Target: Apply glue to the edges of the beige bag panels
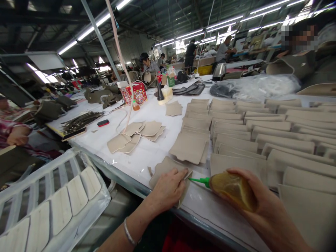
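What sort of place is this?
Most likely a factory workshop: rows of matching beige panels lie on the long table, the right hand grips an amber squeeze bottle, and people work farther back.

A big workshop stretches back under a dark roof (160, 17) of exposed beams. Lit fluorescent tubes (93, 27) run overhead in long rows, and bright windows (39, 74) break the dim left side. A white panel (43, 64) hangs near them. A metal post (99, 36) leans across the view beyond the white-topped table (156, 113); a pale slatted rack (103, 196) stands at its left.
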The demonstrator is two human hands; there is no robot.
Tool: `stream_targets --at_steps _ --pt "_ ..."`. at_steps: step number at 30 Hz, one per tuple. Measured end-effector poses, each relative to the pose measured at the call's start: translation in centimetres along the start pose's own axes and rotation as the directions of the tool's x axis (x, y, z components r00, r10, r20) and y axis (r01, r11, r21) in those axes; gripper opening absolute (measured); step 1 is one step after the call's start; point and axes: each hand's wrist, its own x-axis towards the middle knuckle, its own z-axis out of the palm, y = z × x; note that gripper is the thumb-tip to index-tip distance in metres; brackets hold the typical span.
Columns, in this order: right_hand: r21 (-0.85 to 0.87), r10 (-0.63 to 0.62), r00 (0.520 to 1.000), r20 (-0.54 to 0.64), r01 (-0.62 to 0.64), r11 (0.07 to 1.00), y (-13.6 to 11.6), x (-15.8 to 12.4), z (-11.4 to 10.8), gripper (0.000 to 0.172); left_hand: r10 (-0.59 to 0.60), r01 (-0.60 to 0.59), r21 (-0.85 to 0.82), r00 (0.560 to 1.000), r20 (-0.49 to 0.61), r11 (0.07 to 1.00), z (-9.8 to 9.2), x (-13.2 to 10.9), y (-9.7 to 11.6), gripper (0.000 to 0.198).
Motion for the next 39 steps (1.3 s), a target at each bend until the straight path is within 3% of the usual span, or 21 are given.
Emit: stream_targets --at_steps 5,11,17,22,26,29,34,39 --pt "0.091 0.018 0.995 0.096 -0.027 0.996 -0.1 -0.5 0.3 0.036 0.006 -0.006 -0.037 1.000 0.002 0.999 0.1 0.1 -0.3 0.048" --pt "-0.039 -0.012 1.000 -0.011 0.012 0.999 0.1 0.4 -0.1 0.036 0.000 0.000 -0.043 1.000 -0.002 0.999 0.3 0.1 -0.3 0.049" --pt "0.029 -0.019 0.996 0.086 0.016 0.999 0.4 0.3 -0.1 0.035 -0.004 0.004 -0.054 1.000 0.002 0.999 0.2 0.3 -0.3 0.050" --pt "-0.077 -0.044 0.999 -0.010 0.043 0.996 1.0 1.0 -0.1 0.037 0.002 -0.002 -0.060 1.000 -0.001 0.998 0.2 0.3 -0.4 0.050" --pt "-0.062 -0.076 0.997 0.022 0.077 0.995 0.7 0.8 -0.1 0.033 0.008 -0.008 -0.069 1.000 -0.005 0.998 0.3 0.3 -0.4 0.049" --pt "-0.021 -0.049 0.997 0.057 0.050 0.999 0.5 0.8 -0.1 0.034 0.016 -0.016 -0.067 1.000 -0.009 0.998 0.4 0.3 -0.5 0.048" --pt "-0.068 -0.026 0.999 -0.020 0.025 0.997 0.6 0.9 -0.2 0.037 0.011 -0.012 -0.062 1.000 -0.015 0.998 0.4 0.3 -0.5 0.048" --pt "0.057 0.068 0.992 0.102 -0.074 0.996 0.1 0.1 -0.2 0.038 0.011 -0.012 -0.070 1.000 -0.006 0.997 0.2 0.2 -0.4 0.049"
